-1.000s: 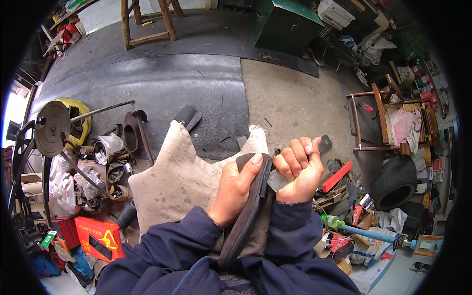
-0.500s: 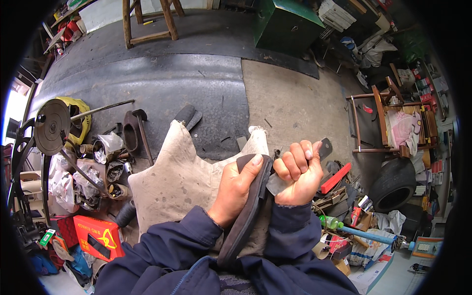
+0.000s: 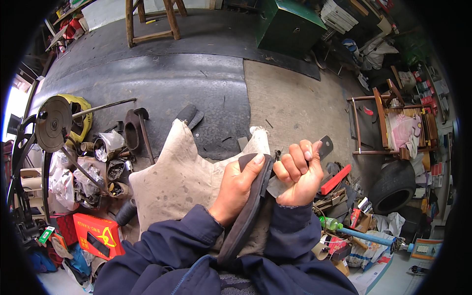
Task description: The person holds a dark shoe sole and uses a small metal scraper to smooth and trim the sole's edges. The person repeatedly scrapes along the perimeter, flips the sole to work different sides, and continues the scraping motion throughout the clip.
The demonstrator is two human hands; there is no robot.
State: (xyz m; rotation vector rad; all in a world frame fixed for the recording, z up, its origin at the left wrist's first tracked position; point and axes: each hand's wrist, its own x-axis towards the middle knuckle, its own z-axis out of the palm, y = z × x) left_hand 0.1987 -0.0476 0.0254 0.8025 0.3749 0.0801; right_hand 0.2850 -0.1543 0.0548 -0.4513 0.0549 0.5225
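Sole (image 3: pixel 250 211), dark and brownish, sits at a tilt over the pale cloth (image 3: pixel 164 182) on our lap, and our left hand (image 3: pixel 235 189) is wrapped round its upper half with the thumb pressed on top. Our right hand (image 3: pixel 299 172) is curled tight around a flat metal blade (image 3: pixel 324 150): one end, with a hole in it, pokes out past the fingers, the other comes out under the hand right by the sole's edge. Can't honestly tell whether metal touches sole there or just sits beside it.

So how far along are we? Partway, we'd guess. Most of the edge we can see looks pretty even, but a small dark bit sticks out on the blade side, so that spot reads as unfinished to us. Part of the sole is covered by our left hand, so no verdict there. Some thin dark scraps (image 3: pixel 227 139) lie on the floor mat (image 3: pixel 211 91), though we can't say they're off this piece.

Versus a second ago, not much in it: same grip in both hands, sole in about the same pose. Main change is the view, with the wooden stool (image 3: pixel 156 36) and green box (image 3: pixel 290 27) a touch further right, so probably just our head shifting.
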